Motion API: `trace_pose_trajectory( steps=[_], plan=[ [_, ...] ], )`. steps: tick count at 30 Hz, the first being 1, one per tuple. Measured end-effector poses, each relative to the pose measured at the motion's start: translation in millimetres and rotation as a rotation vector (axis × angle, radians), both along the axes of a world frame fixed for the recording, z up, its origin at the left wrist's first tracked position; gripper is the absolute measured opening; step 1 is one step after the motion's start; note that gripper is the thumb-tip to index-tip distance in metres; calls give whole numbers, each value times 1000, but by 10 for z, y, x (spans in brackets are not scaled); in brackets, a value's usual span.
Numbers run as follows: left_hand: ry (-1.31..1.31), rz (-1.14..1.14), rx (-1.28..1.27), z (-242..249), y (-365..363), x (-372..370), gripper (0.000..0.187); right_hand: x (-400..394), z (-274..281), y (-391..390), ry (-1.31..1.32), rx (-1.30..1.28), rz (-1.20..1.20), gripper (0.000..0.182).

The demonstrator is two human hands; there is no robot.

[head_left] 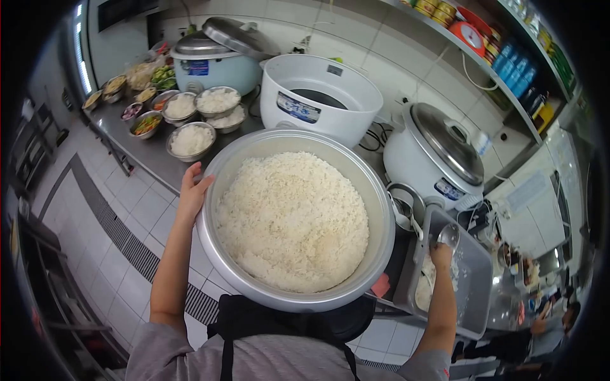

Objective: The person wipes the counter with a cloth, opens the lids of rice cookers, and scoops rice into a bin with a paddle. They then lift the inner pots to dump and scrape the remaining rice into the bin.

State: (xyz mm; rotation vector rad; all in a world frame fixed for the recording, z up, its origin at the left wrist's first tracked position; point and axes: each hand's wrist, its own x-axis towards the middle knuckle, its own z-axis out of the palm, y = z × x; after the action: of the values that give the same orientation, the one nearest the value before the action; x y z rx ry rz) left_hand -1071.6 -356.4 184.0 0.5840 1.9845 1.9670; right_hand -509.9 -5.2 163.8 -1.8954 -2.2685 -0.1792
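A large metal pot (204,219) full of cooked white rice (292,219) is right in front of my body, over the front of the counter. My left hand (192,195) lies against the pot's outer left side, fingers stretched and apart. To the right, my right hand (441,255) is closed around a large metal spoon (448,236), bowl end up. That hand is over a grey plastic tub (473,289) with white rice along its left part. Beside the tub, a metal bowl (416,197) contains a utensil with a pale handle.
Behind the pot are an open white rice cooker body (365,95), a lidded blue cooker (229,79) and a lidded white cooker (413,155). Bowls of rice (190,140) and cut vegetables (146,124) crowd the left counter. Another person (540,336) is at the far right.
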Motion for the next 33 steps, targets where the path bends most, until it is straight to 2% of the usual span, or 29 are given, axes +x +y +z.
trace_pose_trajectory(
  steps=[3,5,7,10,12,14,15,17,19,21,23,25,26,28,29,31,32,33],
  plan=[
    [58,61,1,-145,3,-75,55,-70,262,-148,97,79,14,30],
    [57,-11,3,-243,23,-147,56,121,351,-76,102,230,61,27],
    [53,0,5,-202,6,-119,56,281,539,-38,160,190,169,25],
    [75,-24,7,-208,43,-102,53,-40,1029,-427,52,235,179,17],
    [94,-17,16,-200,58,-68,51,-465,1385,-702,-134,410,215,11],
    [443,91,-11,-65,5,15,45,-1169,1746,-1046,-177,544,402,15],
    [437,88,-13,43,-34,43,45,-1593,1904,-1232,-84,517,532,17],
    [913,125,65,252,-111,92,36,-2449,2096,-1492,24,401,768,21],
    [826,-312,129,258,-149,114,23,-3301,1976,-1560,225,244,1056,23],
    [786,-399,94,302,-119,96,17,-4259,1823,-1825,350,69,1331,21],
    [752,-510,63,315,-103,67,12,-5126,1410,-1874,279,40,1528,25],
    [811,-486,62,312,-87,76,10,-5857,1121,-2120,193,49,1562,20],
    [818,-555,86,330,-91,85,10,-6152,977,-2195,183,64,1592,18],
    [683,-500,53,375,-90,95,5,-6715,521,-2175,42,130,1504,16],
    [663,-507,46,355,-82,92,5,-6782,524,-2258,-73,78,1413,14],
    [630,-503,25,319,-69,87,5,-6995,286,-2189,24,32,1344,15],
    [610,-489,8,317,-72,96,5,-6894,360,-2151,-12,237,1514,16],
    [641,-489,36,313,-67,97,5,-6712,558,-2144,23,287,1518,15]
  ],
)
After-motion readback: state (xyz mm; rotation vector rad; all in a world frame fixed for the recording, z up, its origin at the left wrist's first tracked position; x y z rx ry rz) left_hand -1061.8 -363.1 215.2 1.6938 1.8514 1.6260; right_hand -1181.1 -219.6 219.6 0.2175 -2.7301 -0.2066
